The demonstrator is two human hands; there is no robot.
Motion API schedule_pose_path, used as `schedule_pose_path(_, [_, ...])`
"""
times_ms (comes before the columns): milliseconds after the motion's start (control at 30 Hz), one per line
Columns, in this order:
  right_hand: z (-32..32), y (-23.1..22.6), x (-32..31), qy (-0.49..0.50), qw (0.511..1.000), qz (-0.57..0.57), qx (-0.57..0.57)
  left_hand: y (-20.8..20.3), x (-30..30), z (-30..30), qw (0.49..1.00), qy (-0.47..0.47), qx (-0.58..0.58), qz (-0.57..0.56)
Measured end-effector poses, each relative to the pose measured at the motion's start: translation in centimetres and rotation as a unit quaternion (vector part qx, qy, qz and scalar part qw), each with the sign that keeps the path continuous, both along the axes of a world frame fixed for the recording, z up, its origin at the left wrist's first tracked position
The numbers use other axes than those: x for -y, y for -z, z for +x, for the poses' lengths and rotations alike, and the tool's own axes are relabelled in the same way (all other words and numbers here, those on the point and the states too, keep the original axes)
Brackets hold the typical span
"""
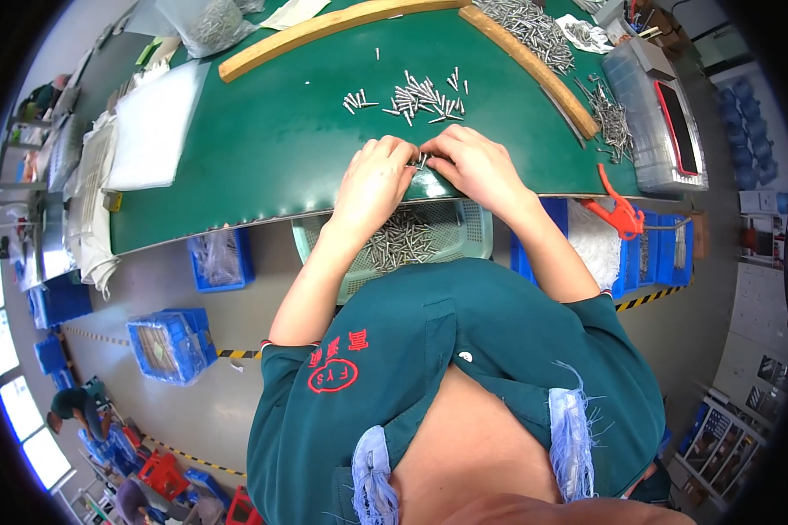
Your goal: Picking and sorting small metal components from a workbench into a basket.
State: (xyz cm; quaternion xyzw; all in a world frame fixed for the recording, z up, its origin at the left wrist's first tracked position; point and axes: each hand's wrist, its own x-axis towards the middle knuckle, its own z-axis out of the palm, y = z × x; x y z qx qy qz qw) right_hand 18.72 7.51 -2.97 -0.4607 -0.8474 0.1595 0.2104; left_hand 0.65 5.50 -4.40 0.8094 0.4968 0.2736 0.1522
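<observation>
My left hand (pixel 375 181) and my right hand (pixel 481 168) meet at the near edge of the green table, fingers curled in and fingertips almost touching. A few small silvery metal pins (pixel 423 163) show between the fingertips of both hands; how many each hand grips is partly hidden. Just beyond lies a loose pile of the same metal pins (pixel 422 94), with a smaller cluster (pixel 354 101) to its left. Below the table edge, under my wrists, a pale green plastic basket (pixel 477 229) holds many more such pins (pixel 401 241).
Wooden strips (pixel 341 29) (pixel 534 66) border the work area; behind the right one is a big heap of metal parts (pixel 534 33). At right, a red-framed phone (pixel 679 129) lies on a clear plastic box (pixel 632 114). An orange air gun (pixel 620 216) hangs at the edge. White sheets (pixel 155 131) lie left.
</observation>
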Motion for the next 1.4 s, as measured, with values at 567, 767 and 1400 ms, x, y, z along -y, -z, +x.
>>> schedule_pose_path(567, [-0.5, 0.8, 0.2, 0.041, 0.999, -0.014, -0.027, 0.6, 1.1, 0.3, 0.998, -0.066, -0.009, 0.003])
schedule_pose_path(767, [-1.3, 0.6, -0.1, -0.030, 0.999, 0.037, -0.022, -0.1, 1.4, -0.4, 0.999, -0.028, -0.012, 0.029])
schedule_pose_path(1400, [-1.9, 0.8, 1.8, -0.011, 0.998, 0.059, 0.017, -0.4, 2.4, -1.1, 0.996, -0.062, -0.056, 0.006])
